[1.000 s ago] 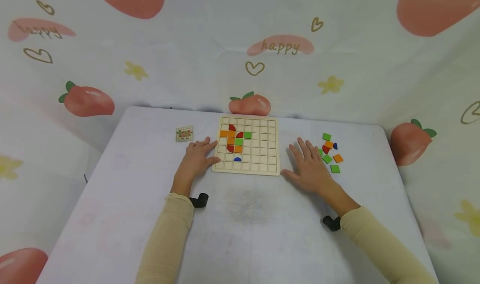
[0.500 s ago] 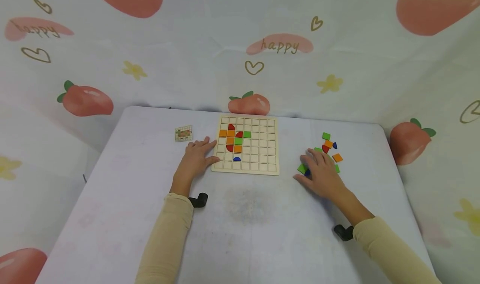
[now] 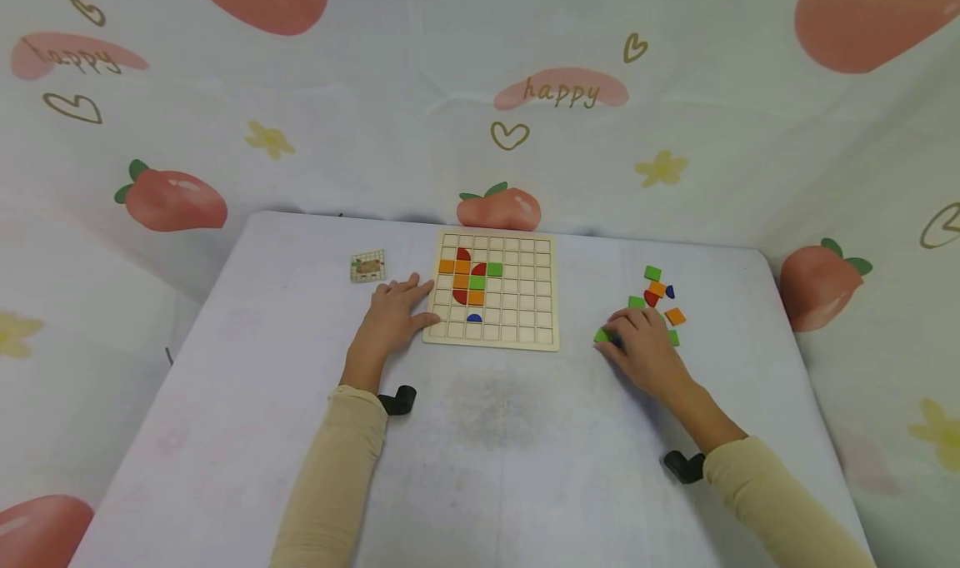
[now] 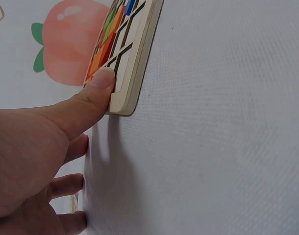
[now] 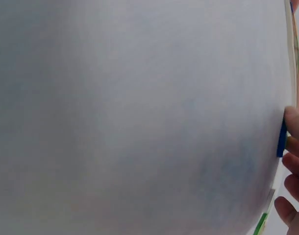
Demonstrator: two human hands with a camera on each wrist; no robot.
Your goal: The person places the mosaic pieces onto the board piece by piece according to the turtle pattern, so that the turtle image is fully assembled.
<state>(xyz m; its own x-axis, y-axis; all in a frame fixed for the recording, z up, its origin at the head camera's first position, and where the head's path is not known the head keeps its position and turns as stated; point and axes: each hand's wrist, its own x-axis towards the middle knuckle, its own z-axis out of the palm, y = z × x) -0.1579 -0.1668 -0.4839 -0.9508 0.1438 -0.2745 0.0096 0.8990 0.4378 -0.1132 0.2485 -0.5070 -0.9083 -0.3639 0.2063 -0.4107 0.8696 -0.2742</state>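
Note:
A wooden grid board (image 3: pixel 556 301) lies mid-table, with red, orange and green tiles and a blue half-round tile (image 3: pixel 474 319) on its left part. My left hand (image 3: pixel 390 316) rests at the board's left edge, fingers spread and thumb lying on the rim, as the left wrist view confirms. Over the loose tiles to the right, my right hand (image 3: pixel 647 350) has its thumb and fingers drawn together. In the right wrist view they pinch a blue tile (image 5: pixel 282 141), partly hidden by the fingers. A green tile (image 3: pixel 601 336) shows at the fingertips.
Several loose tiles lie beyond and beside the right hand, among them an orange tile (image 3: pixel 676 316), a green tile (image 3: pixel 652 273) and a red tile (image 3: pixel 650 297). A small pattern card (image 3: pixel 367 266) lies left of the board. White cloth (image 3: pixel 495 485) covers the table.
My right hand has moved right from beside the board to the loose tiles, and its spread fingers have closed toward the thumb on a blue tile. The left hand stays put.

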